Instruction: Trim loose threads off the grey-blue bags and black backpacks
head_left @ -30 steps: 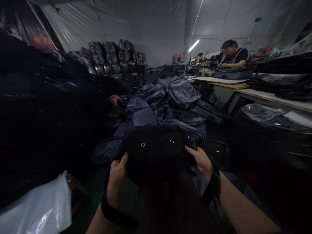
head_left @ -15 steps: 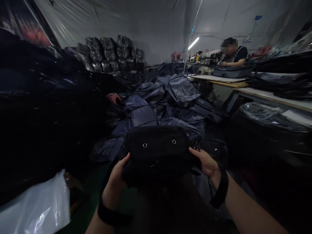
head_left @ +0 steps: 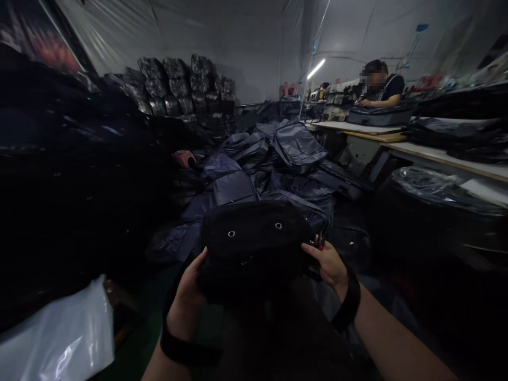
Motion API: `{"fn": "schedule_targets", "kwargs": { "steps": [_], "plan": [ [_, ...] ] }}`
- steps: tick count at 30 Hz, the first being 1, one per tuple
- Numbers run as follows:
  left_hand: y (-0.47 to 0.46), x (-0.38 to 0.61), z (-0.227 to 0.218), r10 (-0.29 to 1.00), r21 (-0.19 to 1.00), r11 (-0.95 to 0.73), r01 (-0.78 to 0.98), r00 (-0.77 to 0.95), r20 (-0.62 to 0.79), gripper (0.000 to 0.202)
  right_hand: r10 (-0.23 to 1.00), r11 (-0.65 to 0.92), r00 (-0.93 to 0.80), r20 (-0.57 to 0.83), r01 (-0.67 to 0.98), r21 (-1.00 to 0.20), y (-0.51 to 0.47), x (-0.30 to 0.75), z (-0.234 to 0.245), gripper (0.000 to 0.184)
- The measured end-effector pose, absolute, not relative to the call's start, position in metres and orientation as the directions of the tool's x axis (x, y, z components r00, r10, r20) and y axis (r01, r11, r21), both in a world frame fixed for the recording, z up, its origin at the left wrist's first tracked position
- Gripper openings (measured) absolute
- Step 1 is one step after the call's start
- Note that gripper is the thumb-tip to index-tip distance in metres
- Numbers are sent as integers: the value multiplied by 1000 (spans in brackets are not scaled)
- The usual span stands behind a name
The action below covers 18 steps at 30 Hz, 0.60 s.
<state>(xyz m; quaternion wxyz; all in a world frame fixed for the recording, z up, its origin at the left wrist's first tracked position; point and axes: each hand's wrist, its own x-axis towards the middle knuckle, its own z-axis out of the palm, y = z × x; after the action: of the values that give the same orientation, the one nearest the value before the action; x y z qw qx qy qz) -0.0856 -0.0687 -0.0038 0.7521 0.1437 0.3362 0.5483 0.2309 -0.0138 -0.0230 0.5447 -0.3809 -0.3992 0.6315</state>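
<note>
A black fabric bag (head_left: 254, 241) with two shiny metal eyelets is held up in front of me. My left hand (head_left: 190, 286) grips its left side, thumb on the near face and the fingers hidden behind. On the opposite side my right hand (head_left: 327, 264) is closed on the bag's edge, thumb in front. A small pointed metal tool with a touch of red (head_left: 319, 241) sticks up from behind the right fingers; its kind is too dark to make out. The bag's lower part fades into shadow.
Beyond the bag lies a heap of dark blue bags (head_left: 234, 188). A dark pile (head_left: 79, 174) rises on the left, above a white plastic sheet (head_left: 59, 333). At right, a person (head_left: 391, 87) works at a sewing table (head_left: 357, 128). Wrapped bundles (head_left: 178, 84) are stacked at the back.
The bag has shifted slightly left and up, and my right hand has moved left with it. The pointed tool by the right fingers shows more clearly.
</note>
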Motion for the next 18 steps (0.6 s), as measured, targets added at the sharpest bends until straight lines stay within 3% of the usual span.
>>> {"fn": "schedule_targets", "kwargs": {
  "steps": [8, 13, 18],
  "plan": [
    [-71, -80, 0, 935, 663, 276, -696, 34, -354, 25, 979, -197, -143, -146, -465, -863, -17, 225, -18, 16],
    [-73, -77, 3, 915, 657, 308, -688, 25, -403, 22, 921, -390, -205, -332, -535, -750, -23, 228, -12, 6],
    [-81, -92, 0, 919, 783, 312, -538, -40, -393, 25, 857, -507, -380, -347, -508, -696, -26, 233, -11, 16]
  ]
}}
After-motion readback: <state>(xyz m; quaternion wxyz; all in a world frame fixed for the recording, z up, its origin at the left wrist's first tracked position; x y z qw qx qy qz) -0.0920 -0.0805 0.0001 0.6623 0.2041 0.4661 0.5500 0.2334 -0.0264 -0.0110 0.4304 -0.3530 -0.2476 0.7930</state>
